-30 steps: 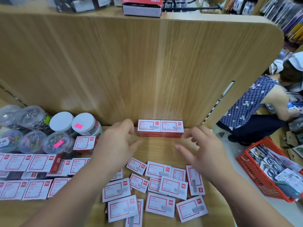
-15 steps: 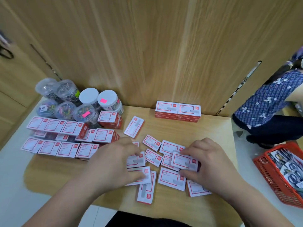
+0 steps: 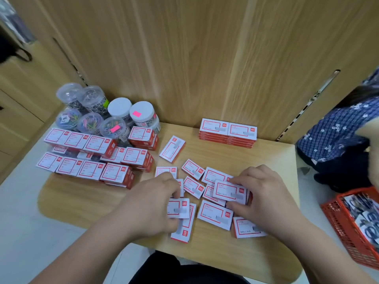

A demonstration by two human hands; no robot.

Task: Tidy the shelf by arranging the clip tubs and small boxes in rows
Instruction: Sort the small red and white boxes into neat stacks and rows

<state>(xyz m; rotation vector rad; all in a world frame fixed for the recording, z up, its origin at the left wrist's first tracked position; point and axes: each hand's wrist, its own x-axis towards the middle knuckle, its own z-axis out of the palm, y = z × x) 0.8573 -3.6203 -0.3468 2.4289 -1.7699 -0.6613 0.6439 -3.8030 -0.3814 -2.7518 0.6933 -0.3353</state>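
Gathering the loose small boxes at mid-frame, with rows yet to be formed.

At upper left the clip tubs (image 3: 96, 117) cluster beside part-stacked boxes (image 3: 90, 158); a neat double stack (image 3: 227, 133) sits against the back panel (image 3: 184, 58). The left hand (image 3: 151, 210) closes on one box (image 3: 178, 208), the right hand (image 3: 264, 199) pinches another (image 3: 229, 191) above the scattered boxes (image 3: 214, 215) on the shelf (image 3: 82, 197). Next, I judge, they need squaring and carrying to the stack. Box print is blurred; palms hide some boxes; the red basket (image 3: 348, 228) is cut off at right.
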